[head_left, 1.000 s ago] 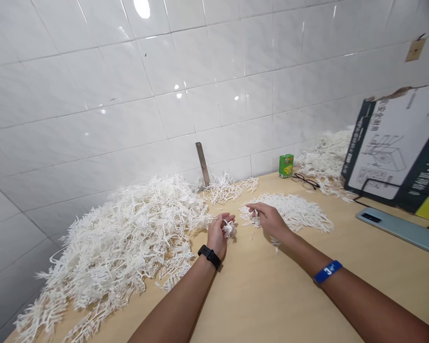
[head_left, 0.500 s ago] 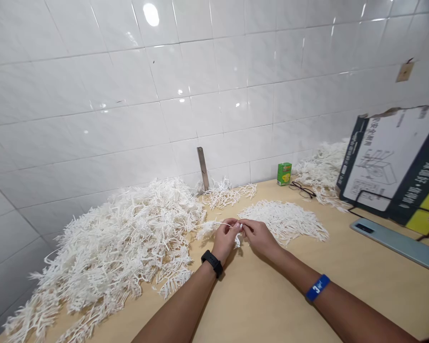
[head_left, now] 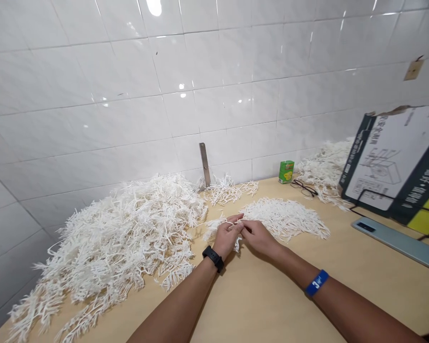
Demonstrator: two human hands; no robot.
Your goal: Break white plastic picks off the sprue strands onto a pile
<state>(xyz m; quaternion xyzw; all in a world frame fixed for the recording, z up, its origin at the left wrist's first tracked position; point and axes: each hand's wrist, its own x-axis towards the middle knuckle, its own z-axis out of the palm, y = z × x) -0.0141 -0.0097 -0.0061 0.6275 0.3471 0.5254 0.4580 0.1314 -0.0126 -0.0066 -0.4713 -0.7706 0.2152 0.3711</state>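
Note:
My left hand (head_left: 227, 238), a black watch on its wrist, is closed around a white branched strand (head_left: 210, 230). Part of the strand sticks out to the left, and a bit hangs below the fingers. My right hand (head_left: 259, 237) meets it, thumb and fingertips pinched together at the end of the strand; what exactly lies between them is too small to make out. To the left rises a large tangled heap of white branched strands (head_left: 128, 233). Just beyond my right hand spreads a flat pile of short thin white pieces (head_left: 286, 216).
Against the tiled wall stand an upright metal strip (head_left: 204, 164) and a small green box (head_left: 286, 172). Eyeglasses (head_left: 303, 188) lie beside another white heap (head_left: 323, 164). At the right are a large printed carton (head_left: 386, 162) and a grey-blue phone (head_left: 396, 243) on the wooden table (head_left: 271, 305).
The view has shifted slightly. Both hands stay together at the strand, and my left fingers have moved a little while the right fingertips keep pinching.

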